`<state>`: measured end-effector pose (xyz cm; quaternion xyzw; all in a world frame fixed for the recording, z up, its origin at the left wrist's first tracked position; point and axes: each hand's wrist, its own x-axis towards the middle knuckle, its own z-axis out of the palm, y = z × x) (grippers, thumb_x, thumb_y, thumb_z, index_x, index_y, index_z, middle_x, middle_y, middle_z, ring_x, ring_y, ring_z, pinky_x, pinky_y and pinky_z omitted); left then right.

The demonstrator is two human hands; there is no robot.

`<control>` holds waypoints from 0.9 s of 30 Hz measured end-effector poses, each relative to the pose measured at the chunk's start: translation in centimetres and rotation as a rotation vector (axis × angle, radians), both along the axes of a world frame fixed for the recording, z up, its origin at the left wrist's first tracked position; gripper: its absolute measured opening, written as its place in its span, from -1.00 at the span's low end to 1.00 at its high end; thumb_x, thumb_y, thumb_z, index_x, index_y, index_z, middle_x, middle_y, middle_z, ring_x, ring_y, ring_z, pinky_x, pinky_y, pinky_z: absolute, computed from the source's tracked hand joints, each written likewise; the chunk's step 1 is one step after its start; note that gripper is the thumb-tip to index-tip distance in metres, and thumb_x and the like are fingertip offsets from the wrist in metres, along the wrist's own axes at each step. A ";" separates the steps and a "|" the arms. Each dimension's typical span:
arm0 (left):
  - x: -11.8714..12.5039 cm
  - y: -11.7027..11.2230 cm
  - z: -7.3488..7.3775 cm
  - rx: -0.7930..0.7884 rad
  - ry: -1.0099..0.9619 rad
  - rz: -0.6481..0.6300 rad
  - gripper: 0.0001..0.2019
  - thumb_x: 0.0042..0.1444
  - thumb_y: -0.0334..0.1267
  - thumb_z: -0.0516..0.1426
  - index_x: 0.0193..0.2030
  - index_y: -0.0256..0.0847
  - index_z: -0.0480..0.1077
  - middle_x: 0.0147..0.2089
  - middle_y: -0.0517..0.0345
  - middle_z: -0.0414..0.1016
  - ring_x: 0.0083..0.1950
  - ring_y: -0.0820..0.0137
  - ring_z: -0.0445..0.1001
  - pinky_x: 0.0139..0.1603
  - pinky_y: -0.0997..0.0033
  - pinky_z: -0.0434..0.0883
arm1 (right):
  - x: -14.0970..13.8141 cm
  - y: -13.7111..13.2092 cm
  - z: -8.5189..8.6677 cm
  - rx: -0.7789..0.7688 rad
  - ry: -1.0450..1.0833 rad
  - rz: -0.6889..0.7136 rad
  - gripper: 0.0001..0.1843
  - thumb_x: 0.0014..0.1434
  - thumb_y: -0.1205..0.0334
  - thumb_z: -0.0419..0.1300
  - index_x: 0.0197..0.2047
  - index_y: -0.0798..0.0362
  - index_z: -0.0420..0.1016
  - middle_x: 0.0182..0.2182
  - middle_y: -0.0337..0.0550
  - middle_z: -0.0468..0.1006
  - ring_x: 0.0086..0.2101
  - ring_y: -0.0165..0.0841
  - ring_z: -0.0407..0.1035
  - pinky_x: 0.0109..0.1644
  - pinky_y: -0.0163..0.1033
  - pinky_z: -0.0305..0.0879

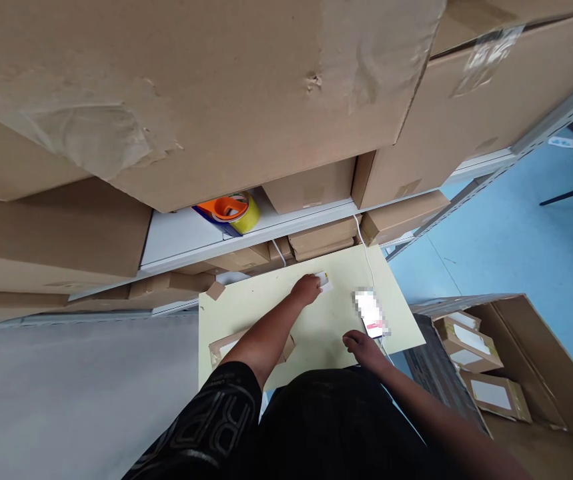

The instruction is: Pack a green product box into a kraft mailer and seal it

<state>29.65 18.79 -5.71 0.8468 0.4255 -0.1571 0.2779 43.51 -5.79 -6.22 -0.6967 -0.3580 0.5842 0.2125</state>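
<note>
Left hand [306,289] is out at twelve o'clock on the pale yellow table [316,327], fingers curled onto a small white card [324,281] (pinched or just pressed, I cannot tell). Right hand [361,347] rests at four o'clock, fingers loosely bent, grasping nothing, just beside the phone [371,313] on its white cable [363,247]. A flat cardboard parcel [223,348] lies under the left forearm at eight o'clock; the tape dispenser [229,212] sits on the shelf beyond.

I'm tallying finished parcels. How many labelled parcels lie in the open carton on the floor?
3 show. One lies at the far end of the carton, one in the middle, one nearest. More may be hidden beneath them or behind the carton's wall.
</note>
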 end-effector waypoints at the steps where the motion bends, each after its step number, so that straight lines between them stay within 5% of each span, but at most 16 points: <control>1: -0.2 0.0 0.2 -0.001 -0.020 0.034 -0.88 0.23 -0.21 0.22 -0.21 -0.21 0.52 -0.02 -0.05 0.55 0.07 0.16 0.50 0.01 0.31 0.40 | 0.0 0.1 0.0 0.003 -0.004 0.004 -0.59 0.25 -0.07 0.05 -0.16 0.02 0.59 -0.28 -0.11 0.63 -0.22 -0.22 0.52 -0.14 -0.20 0.32; 6: -2.5 0.0 2.4 0.035 -0.064 0.255 -0.87 0.27 -0.21 0.16 -0.09 -0.16 0.45 -0.08 0.01 0.57 -0.06 0.23 0.53 -0.10 0.35 0.38 | -0.2 2.2 1.2 0.091 -0.126 0.090 -0.64 0.31 0.00 0.05 -0.18 0.02 0.60 -0.24 -0.09 0.64 -0.20 -0.21 0.52 -0.13 -0.20 0.33; 11: -7.1 -0.5 4.4 -0.030 -0.219 0.820 -0.60 0.12 -0.28 0.27 0.09 -0.10 0.34 -0.15 0.14 0.61 -0.26 0.37 0.57 -0.24 0.47 0.40 | -1.8 8.3 1.7 0.366 -0.458 0.314 -0.62 0.38 0.15 0.03 0.09 0.10 0.56 0.04 0.06 0.57 0.03 -0.16 0.43 0.12 -0.15 0.31; 14: -9.8 -0.9 4.8 -0.137 -0.313 0.986 -0.70 0.17 -0.12 0.27 0.01 -0.13 0.41 -0.23 0.19 0.61 -0.42 0.46 0.53 -0.36 0.51 0.42 | -3.6 12.7 0.8 0.454 -0.615 0.495 -0.52 0.39 0.23 -0.02 0.28 0.15 0.43 0.16 0.13 0.48 0.14 -0.11 0.31 0.22 -0.09 0.25; 17: -11.1 -1.1 4.7 -0.187 -0.261 0.971 -0.73 0.26 0.00 0.20 -0.17 -0.18 0.48 -0.32 0.16 0.60 -0.49 0.47 0.52 -0.43 0.51 0.44 | -5.5 16.1 -0.4 0.434 -0.711 0.668 -0.39 0.35 0.33 -0.01 0.44 0.16 0.22 0.19 0.19 0.43 0.13 -0.07 0.29 0.17 -0.06 0.27; 21: -11.2 -0.9 3.9 -0.193 -0.138 0.910 -0.71 0.32 -0.03 0.12 -0.14 -0.20 0.52 -0.34 0.11 0.63 -0.43 0.40 0.59 -0.41 0.50 0.46 | -7.0 17.9 -1.9 0.382 -0.773 0.810 -0.31 0.33 0.37 -0.02 0.51 0.14 0.07 0.18 0.22 0.40 0.08 -0.05 0.31 0.07 -0.05 0.30; 27: -13.6 -0.4 3.1 -0.117 0.074 0.823 -0.81 0.08 -0.18 0.28 -0.23 -0.26 0.56 -0.13 -0.22 0.66 -0.03 0.07 0.64 -0.09 0.29 0.49 | -7.2 17.7 -3.1 0.374 -0.788 0.852 -0.29 0.34 0.33 -0.03 0.53 0.15 0.02 0.20 0.26 0.39 0.10 -0.02 0.28 0.10 0.00 0.26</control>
